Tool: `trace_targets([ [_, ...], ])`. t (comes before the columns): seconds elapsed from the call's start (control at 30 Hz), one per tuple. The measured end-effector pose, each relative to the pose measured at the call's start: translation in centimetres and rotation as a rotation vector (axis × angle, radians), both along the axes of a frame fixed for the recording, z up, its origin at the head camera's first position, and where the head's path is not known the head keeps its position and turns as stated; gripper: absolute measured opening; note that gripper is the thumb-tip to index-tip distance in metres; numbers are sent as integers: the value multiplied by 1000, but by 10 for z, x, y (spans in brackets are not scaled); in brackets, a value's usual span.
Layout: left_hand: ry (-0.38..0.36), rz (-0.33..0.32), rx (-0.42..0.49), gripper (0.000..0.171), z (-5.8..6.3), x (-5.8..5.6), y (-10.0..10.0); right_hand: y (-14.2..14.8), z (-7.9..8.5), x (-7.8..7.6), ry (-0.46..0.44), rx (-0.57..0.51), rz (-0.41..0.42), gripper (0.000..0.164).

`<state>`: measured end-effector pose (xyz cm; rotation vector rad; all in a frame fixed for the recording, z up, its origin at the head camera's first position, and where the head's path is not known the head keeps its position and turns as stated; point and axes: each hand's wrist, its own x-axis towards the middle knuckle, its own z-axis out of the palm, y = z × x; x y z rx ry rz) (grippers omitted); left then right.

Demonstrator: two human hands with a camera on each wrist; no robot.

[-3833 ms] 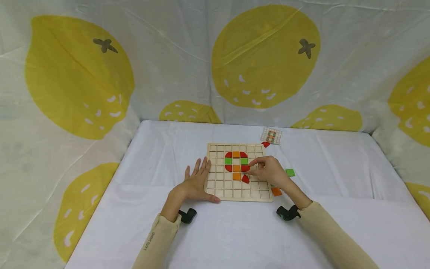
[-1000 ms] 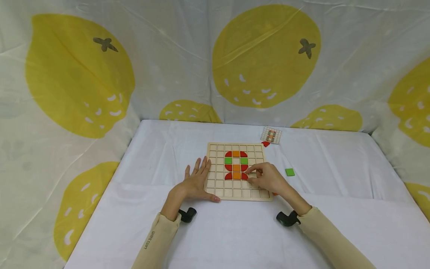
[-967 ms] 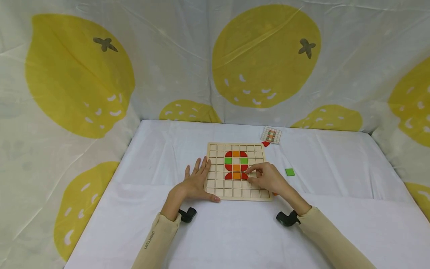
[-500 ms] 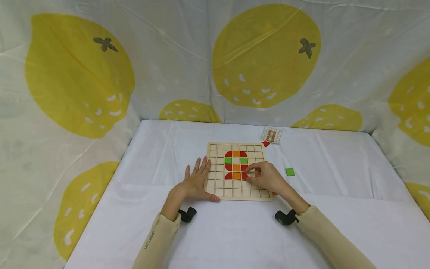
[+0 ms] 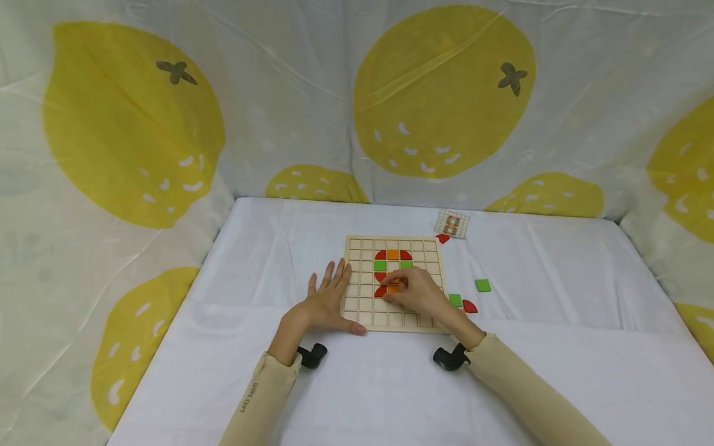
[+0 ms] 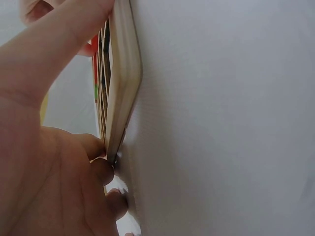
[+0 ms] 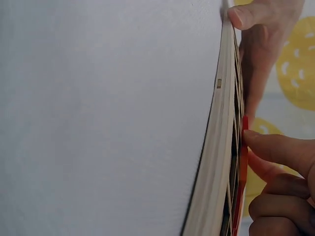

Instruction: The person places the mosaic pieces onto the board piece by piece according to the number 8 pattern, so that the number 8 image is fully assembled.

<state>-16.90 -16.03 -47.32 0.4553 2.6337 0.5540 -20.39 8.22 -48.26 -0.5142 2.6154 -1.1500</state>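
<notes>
Pinching 1 red pc. w/ R hand, 2 green pcs. loose.

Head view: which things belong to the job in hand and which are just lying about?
Apparently part of the job:
grid board, touched by the left hand
red tile at the right hand
other tiles set on the board
pattern card
loose tiles nearby, probably

Just around:
lemon-print backdrop
white tablecloth

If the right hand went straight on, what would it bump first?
The right hand seems to pinch a red piece; past that, it would probably bump the left hand first; height is unclear.
</notes>
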Motion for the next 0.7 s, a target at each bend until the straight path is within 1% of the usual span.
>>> trace_targets([
  [0.23,-2,-2,-8,141,1,0,1,-1,0,-2,22,9,-11,19],
  [0.43,0,-1,-8,141,0,0,1,3,3,-2,20,2,-21,19],
  [0.6,-4,3,-9,141,-1,-1,1,22,8,-8,-1,-36,-75,23],
  [0.7,-5,8,-9,141,-2,-1,1,39,11,-16,18,-33,-115,25],
])
